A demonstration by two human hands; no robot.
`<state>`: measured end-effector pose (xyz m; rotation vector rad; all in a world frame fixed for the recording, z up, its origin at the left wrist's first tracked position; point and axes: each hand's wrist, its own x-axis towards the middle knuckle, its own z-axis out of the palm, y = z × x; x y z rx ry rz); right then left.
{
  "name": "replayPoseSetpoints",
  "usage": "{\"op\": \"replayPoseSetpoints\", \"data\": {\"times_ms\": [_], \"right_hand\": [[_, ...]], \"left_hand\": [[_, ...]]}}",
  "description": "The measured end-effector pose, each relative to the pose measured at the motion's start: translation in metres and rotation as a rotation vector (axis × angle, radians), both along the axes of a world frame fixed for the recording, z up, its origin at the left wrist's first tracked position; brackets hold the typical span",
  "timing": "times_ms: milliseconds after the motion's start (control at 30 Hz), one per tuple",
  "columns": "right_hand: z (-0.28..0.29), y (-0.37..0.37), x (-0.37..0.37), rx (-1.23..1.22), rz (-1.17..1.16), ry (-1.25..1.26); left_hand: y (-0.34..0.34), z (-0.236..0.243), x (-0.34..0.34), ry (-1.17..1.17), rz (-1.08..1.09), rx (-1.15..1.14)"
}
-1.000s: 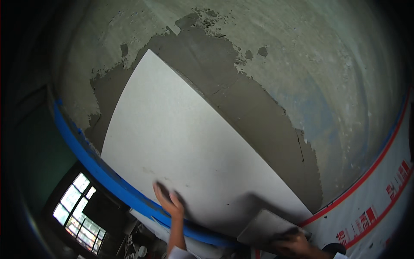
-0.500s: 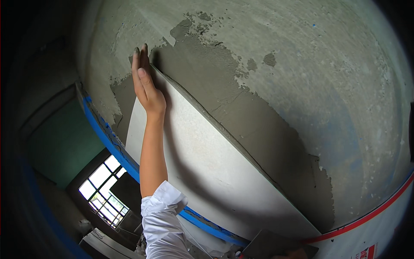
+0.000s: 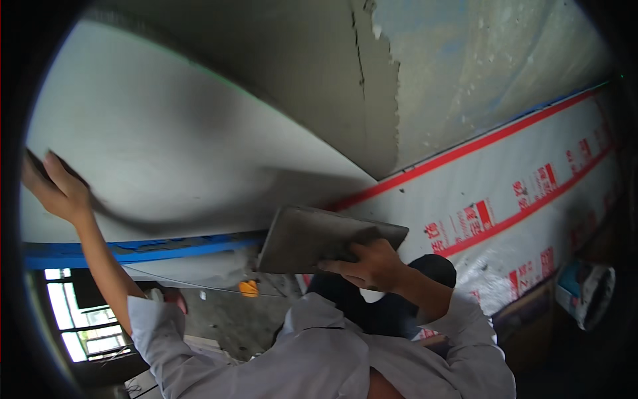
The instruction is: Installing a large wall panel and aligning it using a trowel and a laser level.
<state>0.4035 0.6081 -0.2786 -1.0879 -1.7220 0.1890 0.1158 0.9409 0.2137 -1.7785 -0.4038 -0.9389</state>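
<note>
A large smooth white panel [image 3: 173, 120] with a long straight-cut edge lies against grey wet mortar [image 3: 306, 66] at upper left. My left hand [image 3: 58, 189] rests on the panel's face near the left rim of the view, fingers stretched out, with a shadow beside it. In my right hand [image 3: 375, 266] is a rectangular metal plastering trowel [image 3: 286, 236], gripped by a handle mostly hidden by my fingers, just below the panel's lower corner. A blue taped edge [image 3: 146, 249] runs under the panel.
A white film-covered surface with red printing [image 3: 498, 173] runs along the right, below bare plaster [image 3: 478, 66]. A pail [image 3: 578, 292] is at lower right, a barred window [image 3: 70, 326] at lower left. My bent legs [image 3: 432, 269] are below, over a littered floor [image 3: 232, 312].
The view has swung downward and right, bringing my body and trowel into sight. My left hand has come from the panel's top corner down onto its face; my right hand still holds the trowel.
</note>
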Motion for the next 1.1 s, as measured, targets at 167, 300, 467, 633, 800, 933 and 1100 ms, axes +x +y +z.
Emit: {"op": "replayPoseSetpoints", "data": {"times_ms": [167, 300, 467, 633, 800, 933, 1100], "right_hand": [[0.012, -0.048, -0.027, -0.248, -0.063, -0.206], [0.017, -0.08, -0.076, -0.378, -0.091, -0.196], [0.009, -0.104, -0.122, -0.533, -0.24, -0.093], [0.014, -0.088, -0.153, -0.558, -0.411, -0.028], [0.008, -0.06, -0.153, -0.458, -0.514, 0.229], [0.034, -0.014, -0.193, -0.382, -0.516, 0.398], [0.046, 0.042, -0.216, -0.225, -0.589, 0.384]], "left_hand": [[0.015, -0.247, -0.077, -0.126, -0.107, -0.022], [0.015, -0.285, -0.109, -0.215, -0.082, -0.041], [0.023, -0.295, -0.136, -0.303, -0.238, -0.03], [0.024, -0.337, -0.151, -0.392, -0.259, -0.125], [0.007, -0.36, -0.169, -0.398, -0.225, -0.271], [0.01, -0.372, -0.193, -0.34, -0.184, -0.256], [0.014, -0.381, -0.204, -0.36, -0.225, -0.227]]}}
